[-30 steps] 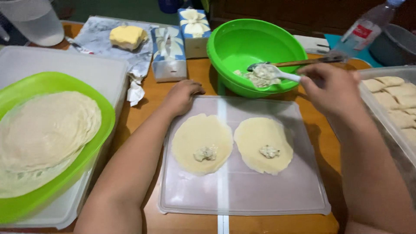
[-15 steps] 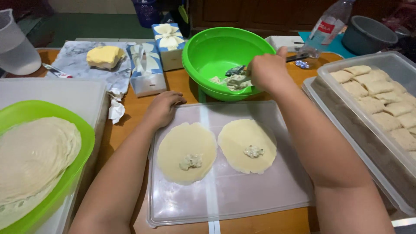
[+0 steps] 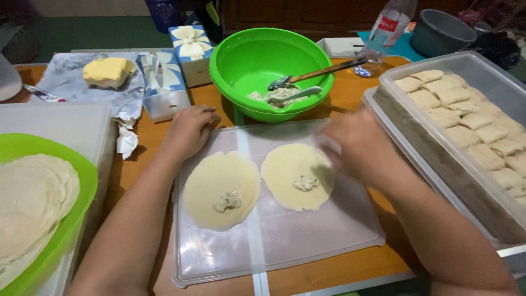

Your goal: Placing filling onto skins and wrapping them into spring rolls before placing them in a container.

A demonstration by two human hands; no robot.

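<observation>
Hovering my right hand over the edge of the right dough round, on the clear plastic board.

Nearest me, that board lies on the wooden table and carries two thin pale rounds side by side, each with a small lump of filling in its middle. My right hand is blurred at the right round's upper right edge; it grips nothing I can see, but I cannot tell whether its fingers are spread or closed. The left dough round lies just below my left hand, which rests loosely curled, empty, at the board's far left corner. To my left a green tray holds stacked wrappers; to my right a clear tub holds folded parcels. Farther off, the green bowl holds filling and two spoons.
</observation>
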